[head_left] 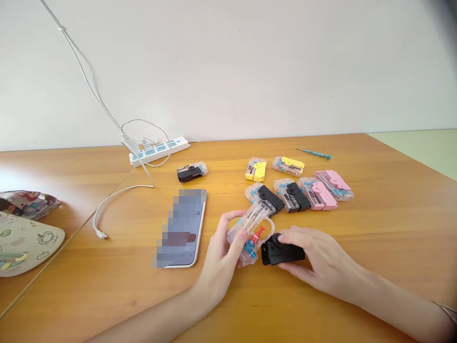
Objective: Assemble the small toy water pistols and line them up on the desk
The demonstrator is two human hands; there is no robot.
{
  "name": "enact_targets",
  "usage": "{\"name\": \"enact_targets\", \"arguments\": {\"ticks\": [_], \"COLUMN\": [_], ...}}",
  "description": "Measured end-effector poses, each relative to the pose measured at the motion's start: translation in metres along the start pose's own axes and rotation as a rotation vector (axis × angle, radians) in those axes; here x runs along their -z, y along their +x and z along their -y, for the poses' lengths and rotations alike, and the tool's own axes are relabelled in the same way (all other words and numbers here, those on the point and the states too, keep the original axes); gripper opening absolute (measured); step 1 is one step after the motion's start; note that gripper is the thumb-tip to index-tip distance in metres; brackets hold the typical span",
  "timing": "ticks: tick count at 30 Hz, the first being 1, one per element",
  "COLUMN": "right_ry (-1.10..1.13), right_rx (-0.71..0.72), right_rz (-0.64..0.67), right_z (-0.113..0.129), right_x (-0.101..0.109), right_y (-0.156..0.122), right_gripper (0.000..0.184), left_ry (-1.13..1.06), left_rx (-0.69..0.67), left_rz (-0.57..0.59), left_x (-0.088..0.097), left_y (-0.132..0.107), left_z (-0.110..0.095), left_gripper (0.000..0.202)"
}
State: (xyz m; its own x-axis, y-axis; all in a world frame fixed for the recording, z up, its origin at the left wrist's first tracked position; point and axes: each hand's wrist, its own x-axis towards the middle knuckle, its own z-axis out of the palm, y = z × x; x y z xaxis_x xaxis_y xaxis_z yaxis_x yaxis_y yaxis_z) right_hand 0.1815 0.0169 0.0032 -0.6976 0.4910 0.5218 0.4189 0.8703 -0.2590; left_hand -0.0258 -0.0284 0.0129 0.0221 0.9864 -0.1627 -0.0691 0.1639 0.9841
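Observation:
My left hand (225, 252) is closed around the clear plastic body (246, 231) of a toy water gun. Blue and red parts show inside it, and a clear loop sticks out on its right side. My right hand (316, 252) grips a black plastic grip piece (282, 251), with the thumb on its round knob. The black piece lies close beside the clear body; whether the two are joined I cannot tell. Just beyond my left fingers rests a folded black toy water gun (267, 197). Another black one (294, 196) lies to its right.
Two pink toy guns (323, 194) and two yellow ones (259, 170) lie farther back, with a black one (193, 171) to the left. A phone (185, 228), power strip (160, 151), white cable (103, 235), screwdriver (317, 154) and patterned item (32, 243) share the wooden table (124, 286).

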Motion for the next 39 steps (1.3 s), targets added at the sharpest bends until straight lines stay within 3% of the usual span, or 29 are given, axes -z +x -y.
{"name": "enact_targets", "arguments": {"ticks": [6, 13, 18, 22, 28, 33, 39], "right_ry": [-0.11, -0.089, 0.028, 0.028, -0.049, -0.07, -0.084], "right_rx": [0.177, 0.085, -0.073, -0.138, -0.098, -0.02, 0.001], "right_rz": [-0.007, 0.029, 0.13, 0.136, 0.065, 0.06, 0.061], "right_z": [0.008, 0.009, 0.011, 0.012, 0.017, 0.019, 0.018], "right_x": [0.004, 0.004, 0.0, -0.002, -0.002, -0.002, 0.0], "right_y": [0.007, 0.001, -0.003, -0.003, -0.003, -0.003, -0.002], "right_gripper": [0.015, 0.019, 0.021, 0.02, 0.021, 0.032, 0.032], "left_ry": [0.036, 0.154, 0.197, 0.194, 0.227, 0.246, 0.271], "left_rx": [-0.037, -0.045, -0.057, -0.069, -0.065, -0.083, -0.095], "left_rz": [0.064, 0.103, 0.106, 0.124, 0.114, 0.15, 0.153], "left_x": [0.0, 0.0, -0.002, -0.004, -0.003, -0.002, -0.001], "left_y": [0.0, -0.002, -0.003, -0.003, -0.003, -0.005, -0.004], "left_z": [0.004, 0.004, 0.002, 0.0, 0.002, 0.002, 0.004], "left_gripper": [0.032, 0.034, 0.034, 0.033, 0.034, 0.034, 0.035]}}
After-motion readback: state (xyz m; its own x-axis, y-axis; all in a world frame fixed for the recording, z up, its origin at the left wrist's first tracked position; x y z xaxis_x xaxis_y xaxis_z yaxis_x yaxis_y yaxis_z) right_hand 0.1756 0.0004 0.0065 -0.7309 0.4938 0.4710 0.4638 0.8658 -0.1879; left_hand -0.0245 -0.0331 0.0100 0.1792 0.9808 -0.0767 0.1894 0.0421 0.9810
